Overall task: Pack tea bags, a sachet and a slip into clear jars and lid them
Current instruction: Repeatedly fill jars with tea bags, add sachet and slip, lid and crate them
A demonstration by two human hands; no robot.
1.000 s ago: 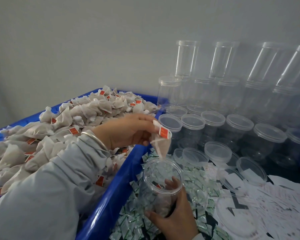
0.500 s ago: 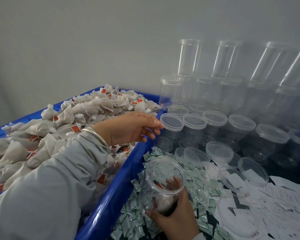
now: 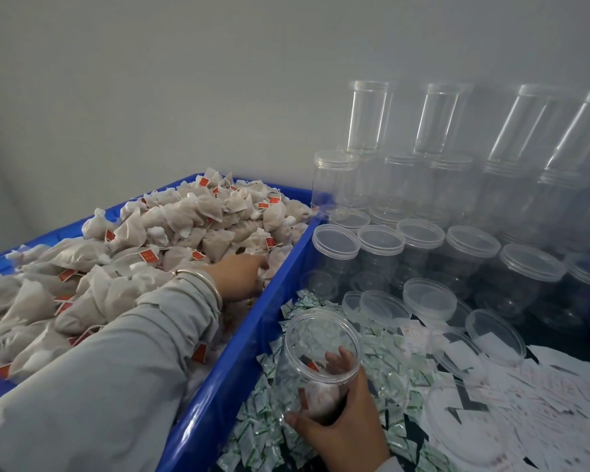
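Observation:
A blue bin point(image 3: 234, 373) on the left is heaped with white tea bags point(image 3: 171, 233) bearing red tags. My left hand point(image 3: 241, 275) reaches into the heap near the bin's right wall, fingers stretched forward onto the bags, nothing visibly held. My right hand point(image 3: 346, 429) grips a clear open jar point(image 3: 321, 349), tilted with its mouth up and toward me, just right of the bin. At least one tea bag with a red tag point(image 3: 319, 396) lies at the jar's bottom. Green-and-white sachets point(image 3: 263, 434) are piled under the jar. White slips point(image 3: 532, 386) lie to the right.
Rows of lidded clear jars point(image 3: 382, 248) stand behind, with taller stacks of jars point(image 3: 368, 117) against the grey wall. Several loose clear lids point(image 3: 430, 296) lie between the jars and the sachets. The bin's blue wall separates the tea bags from the jar area.
My left hand dropped a tea bag into the jar, then drew back left into the tea bag heap. My right hand kept hold of the jar in about the same place.

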